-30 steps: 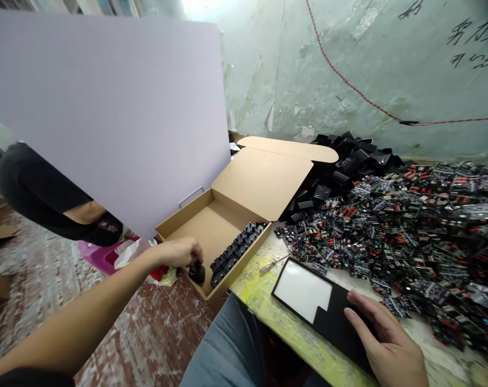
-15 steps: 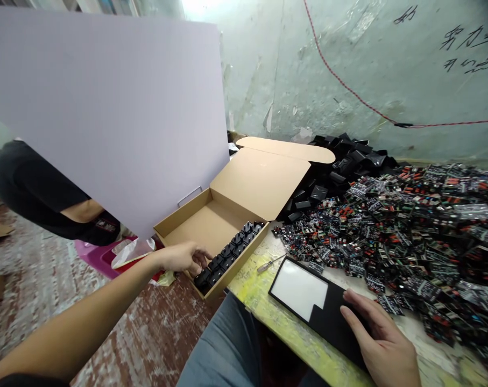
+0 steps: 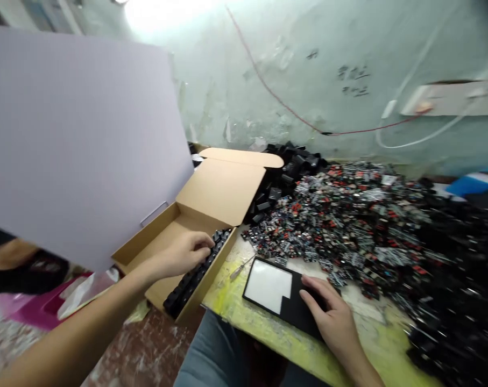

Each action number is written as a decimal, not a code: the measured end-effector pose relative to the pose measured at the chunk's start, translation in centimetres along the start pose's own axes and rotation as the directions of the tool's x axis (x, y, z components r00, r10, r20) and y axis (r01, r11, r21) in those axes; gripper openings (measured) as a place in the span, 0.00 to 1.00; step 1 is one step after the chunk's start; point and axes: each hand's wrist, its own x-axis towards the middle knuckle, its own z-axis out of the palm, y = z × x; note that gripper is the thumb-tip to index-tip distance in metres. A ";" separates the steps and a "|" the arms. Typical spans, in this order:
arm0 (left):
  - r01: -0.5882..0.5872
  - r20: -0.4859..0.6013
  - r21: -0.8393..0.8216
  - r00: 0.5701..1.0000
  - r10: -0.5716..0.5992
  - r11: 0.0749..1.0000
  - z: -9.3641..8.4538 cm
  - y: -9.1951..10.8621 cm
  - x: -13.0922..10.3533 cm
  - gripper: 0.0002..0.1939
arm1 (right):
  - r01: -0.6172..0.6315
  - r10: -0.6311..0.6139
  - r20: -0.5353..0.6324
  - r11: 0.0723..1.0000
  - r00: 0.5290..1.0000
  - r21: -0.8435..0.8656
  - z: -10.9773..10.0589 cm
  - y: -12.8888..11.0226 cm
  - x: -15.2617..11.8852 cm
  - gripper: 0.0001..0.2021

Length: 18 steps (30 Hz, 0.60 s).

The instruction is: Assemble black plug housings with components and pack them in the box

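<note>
My left hand [image 3: 186, 252] reaches into the open cardboard box [image 3: 147, 236]. Its fingers are curled down over the far part of a double row of small black plastic pieces [image 3: 187, 286] along the box's right wall. The fingertips are partly hidden, so whatever they pinch does not show. My right hand [image 3: 331, 314] lies on the right end of a flat black panel [image 3: 298, 309], thumb and fingers stretched out and apart. A white rectangular area with one notched corner [image 3: 269, 284] fills the panel's left part.
A thin screwdriver [image 3: 241, 267] lies left of the panel on the yellow-stained table [image 3: 263, 336]. Circuit boards [image 3: 348, 226] are heaped behind, with black parts [image 3: 294, 161] beyond. A large pale board [image 3: 78, 134] stands at left, partly hiding a person [image 3: 21, 266]. A pink container [image 3: 46, 306] is below.
My left hand has moved from the near end of the black row towards its far end. My right hand stays on the panel. The view has swung to the right.
</note>
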 end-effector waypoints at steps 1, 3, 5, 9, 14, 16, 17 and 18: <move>-0.095 -0.010 0.036 0.995 0.095 0.995 0.7 2.2 1.7 0.15 | 0.005 -0.005 0.000 1.000 1.000 -0.002 0.2 -0.3 0.2 0.18; -0.201 0.006 0.216 0.979 0.204 0.955 2.8 6.3 5.6 0.12 | 0.013 -0.013 0.001 1.000 1.000 0.001 0.5 -0.9 0.7 0.17; -0.189 0.006 0.379 0.979 0.202 0.906 5.5 9.5 9.7 0.10 | 0.024 -0.024 0.002 1.000 1.000 0.008 0.7 -1.3 1.2 0.16; -0.135 -0.050 0.462 0.983 0.178 0.877 9.9 12.6 16.7 0.12 | 0.039 -0.039 0.027 0.999 0.999 0.009 0.9 -2.1 1.8 0.15; 0.079 -0.295 0.500 0.952 0.083 0.862 10.6 12.8 21.5 0.15 | 0.037 -0.038 0.045 0.999 0.998 0.016 1.0 -2.9 2.2 0.16; 0.125 -0.376 0.500 0.923 0.085 0.857 10.4 12.6 22.7 0.17 | 0.040 -0.041 0.048 0.999 0.998 0.025 1.0 -3.1 2.3 0.16; 0.135 -0.403 0.499 0.911 0.091 0.856 10.3 12.4 23.2 0.18 | 0.038 -0.039 0.050 0.999 0.998 0.031 0.9 -3.2 2.3 0.16; 0.142 -0.423 0.497 0.901 0.096 0.856 10.2 12.2 23.8 0.18 | 0.033 -0.035 0.054 0.999 0.998 0.038 0.9 -3.3 2.3 0.15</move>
